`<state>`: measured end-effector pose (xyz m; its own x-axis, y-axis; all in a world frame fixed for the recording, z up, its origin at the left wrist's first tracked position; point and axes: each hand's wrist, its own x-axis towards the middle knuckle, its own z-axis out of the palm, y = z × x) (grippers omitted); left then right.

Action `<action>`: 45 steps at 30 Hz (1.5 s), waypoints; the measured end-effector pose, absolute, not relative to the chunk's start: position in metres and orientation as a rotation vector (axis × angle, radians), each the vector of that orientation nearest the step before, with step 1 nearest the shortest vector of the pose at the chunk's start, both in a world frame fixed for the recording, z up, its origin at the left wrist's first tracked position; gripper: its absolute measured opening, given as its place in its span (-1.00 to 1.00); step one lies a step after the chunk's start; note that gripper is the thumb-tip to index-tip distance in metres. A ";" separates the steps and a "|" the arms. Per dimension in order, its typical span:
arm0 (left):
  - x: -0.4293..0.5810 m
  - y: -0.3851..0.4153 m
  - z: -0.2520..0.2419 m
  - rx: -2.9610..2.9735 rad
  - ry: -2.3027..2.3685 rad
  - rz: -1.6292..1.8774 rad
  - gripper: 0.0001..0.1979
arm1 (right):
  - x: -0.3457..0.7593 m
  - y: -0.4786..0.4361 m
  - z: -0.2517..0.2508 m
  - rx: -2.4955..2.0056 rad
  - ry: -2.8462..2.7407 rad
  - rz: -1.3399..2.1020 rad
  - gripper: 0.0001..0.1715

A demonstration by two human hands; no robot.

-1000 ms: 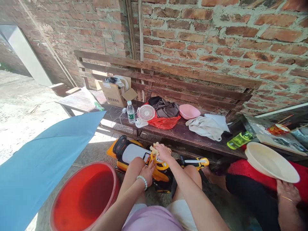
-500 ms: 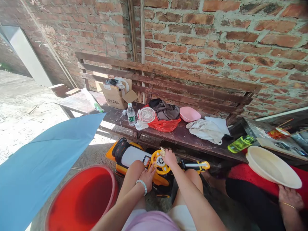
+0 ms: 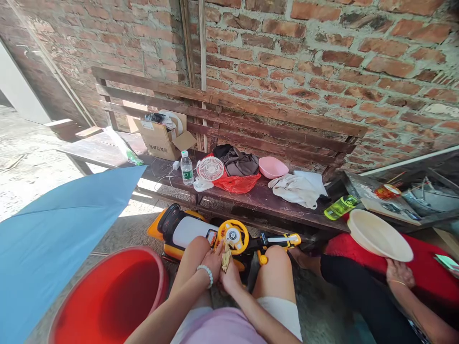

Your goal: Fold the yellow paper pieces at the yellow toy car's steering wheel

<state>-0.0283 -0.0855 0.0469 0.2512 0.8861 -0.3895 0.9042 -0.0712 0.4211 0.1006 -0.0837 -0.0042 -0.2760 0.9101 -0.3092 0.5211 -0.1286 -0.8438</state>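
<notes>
My right hand is low in front of a yellow and black toy ride-on car, pinching a crumpled pale yellow scrap, perhaps cloth. The scrap hangs just below the car's yellow steering wheel. My left hand, with a white beaded bracelet on its wrist, rests against the car beside the scrap, fingers apart and holding nothing I can see. The car's lower front is hidden behind my hands and knees.
A red plastic basin stands to my left, beside a blue umbrella. Behind the car is a wooden bench holding a carton, bottle, fan and cloths, against a brick wall. To my right, a person's hand holds a white plate.
The pale scrap and my right hand have dropped from above the steering wheel to below it, leaving the wheel uncovered. My view has turned slightly left.
</notes>
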 end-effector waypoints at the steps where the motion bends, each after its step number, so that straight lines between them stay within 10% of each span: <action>1: -0.029 -0.086 0.049 1.938 1.611 -0.027 0.04 | 0.098 -0.085 -0.004 -1.572 -1.755 1.378 -0.27; 12: -0.032 -0.087 0.024 1.912 1.707 -0.156 0.07 | 0.106 -0.002 0.103 -1.365 -2.524 0.605 -0.38; 21: -0.036 -0.087 0.034 1.919 1.720 -0.197 0.12 | 0.071 0.051 0.069 -1.022 -3.050 0.487 -0.61; 34: -0.037 -0.085 0.032 1.925 1.685 -0.237 0.14 | 0.116 0.068 0.057 -2.081 -2.325 0.686 -0.43; 45: -0.033 -0.087 0.033 1.943 1.681 -0.223 0.18 | 0.132 -0.028 0.015 -1.927 -1.025 1.363 -0.66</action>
<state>-0.0328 -0.0866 0.0325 0.2022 0.8602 -0.4682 0.9526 -0.0619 0.2977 0.1318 -0.0282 0.0149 0.1908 0.8344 -0.5170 0.2645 -0.5509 -0.7915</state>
